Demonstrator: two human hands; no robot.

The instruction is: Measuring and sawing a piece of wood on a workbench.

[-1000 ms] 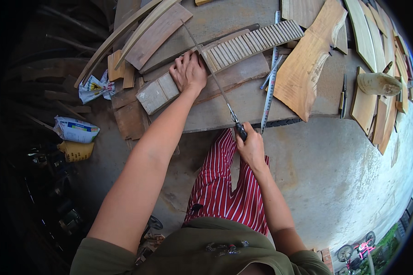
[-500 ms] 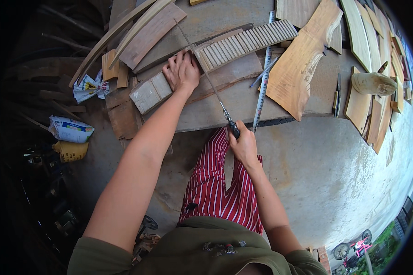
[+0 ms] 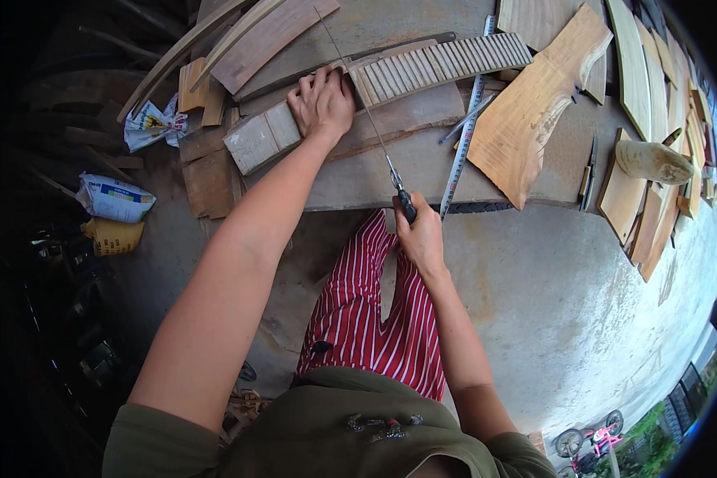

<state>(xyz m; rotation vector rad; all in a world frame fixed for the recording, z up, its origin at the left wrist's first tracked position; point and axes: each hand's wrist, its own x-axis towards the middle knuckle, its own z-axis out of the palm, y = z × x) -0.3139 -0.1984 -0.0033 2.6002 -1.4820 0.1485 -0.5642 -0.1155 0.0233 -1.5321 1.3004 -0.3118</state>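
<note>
Right hand [image 3: 422,242] grips thin saw [image 3: 395,174]; left hand [image 3: 323,105] rests on grooved beam [image 3: 440,70].

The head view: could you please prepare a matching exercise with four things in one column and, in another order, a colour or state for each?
1. Saw
2. Tape measure
3. Trousers
4. Bicycle

A. pink
B. pulled out, markings showing
C. held in the right grip
D. red with white stripes

Pairs: 1-C, 2-B, 3-D, 4-A

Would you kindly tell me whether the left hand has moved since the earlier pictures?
No: judged against the pale wooden block beneath it, the left hand shows no clear shift either way.
</note>
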